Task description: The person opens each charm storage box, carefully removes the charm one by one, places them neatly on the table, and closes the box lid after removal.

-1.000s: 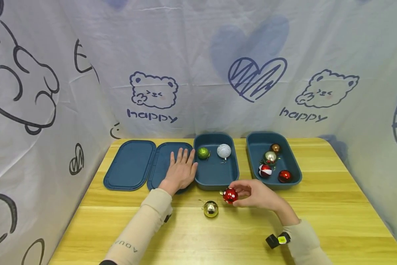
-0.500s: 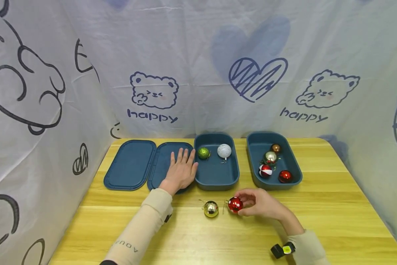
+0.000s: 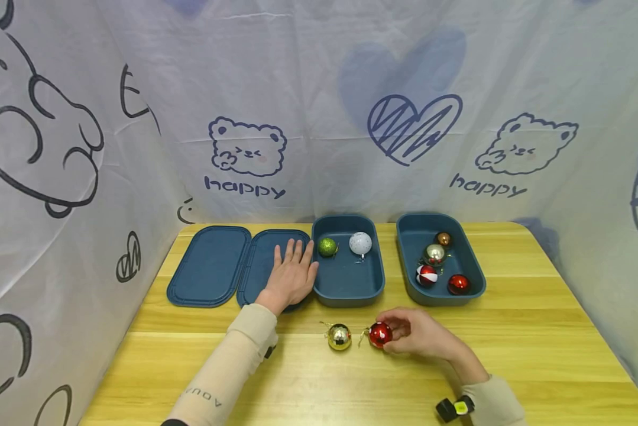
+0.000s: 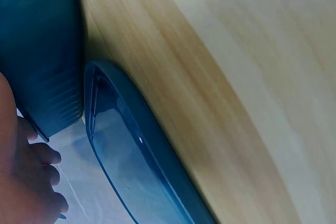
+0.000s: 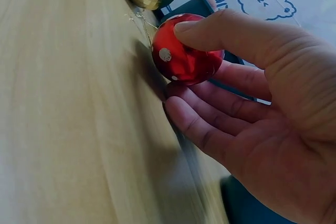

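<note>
My right hand pinches a red bauble with white dots between thumb and fingers, low over the table or touching it; which, I cannot tell. In the right wrist view the thumb lies across the red bauble. A shiny gold bauble with a thin cord sits on the table just left of it. With straight, spread fingers, my left hand rests on a flat blue lid, close to the left wall of the middle blue box.
A second blue lid lies farther left. The middle box contains a green bauble and a white one. Several baubles, among them a red one, lie in the right box. A printed cloth hangs behind.
My right hand has brought the red dotted bauble nearer to me and slightly right, away from the middle box, down beside the gold bauble. The left hand has stayed put.
</note>
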Demonstrator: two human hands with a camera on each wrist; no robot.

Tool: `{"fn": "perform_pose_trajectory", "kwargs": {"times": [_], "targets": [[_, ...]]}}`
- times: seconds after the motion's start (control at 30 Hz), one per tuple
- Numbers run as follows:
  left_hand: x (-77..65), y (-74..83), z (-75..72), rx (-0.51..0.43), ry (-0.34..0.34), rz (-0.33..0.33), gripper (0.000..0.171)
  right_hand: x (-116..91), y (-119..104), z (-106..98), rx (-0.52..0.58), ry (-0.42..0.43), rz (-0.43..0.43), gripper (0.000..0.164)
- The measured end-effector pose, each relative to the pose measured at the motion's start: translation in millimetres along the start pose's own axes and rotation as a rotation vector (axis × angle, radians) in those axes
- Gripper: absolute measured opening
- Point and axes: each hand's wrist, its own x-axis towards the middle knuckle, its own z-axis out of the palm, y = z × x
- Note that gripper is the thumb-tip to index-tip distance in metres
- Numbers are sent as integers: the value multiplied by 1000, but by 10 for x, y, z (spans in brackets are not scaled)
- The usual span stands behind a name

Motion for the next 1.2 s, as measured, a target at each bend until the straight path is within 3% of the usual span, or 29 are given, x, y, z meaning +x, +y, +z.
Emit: {"fn": "perform_pose_trajectory", "kwargs": {"times": [0.47, 0.83, 1.2], "targets": [[0, 15, 10, 0, 1, 0, 63, -14, 76, 57, -101, 53, -68, 47], [3, 8, 22, 6, 0, 1, 63, -17, 109, 49, -87, 60, -41, 46], [17, -10, 46, 0, 9, 2, 63, -37, 103, 49, -40, 64, -67, 52]]}}
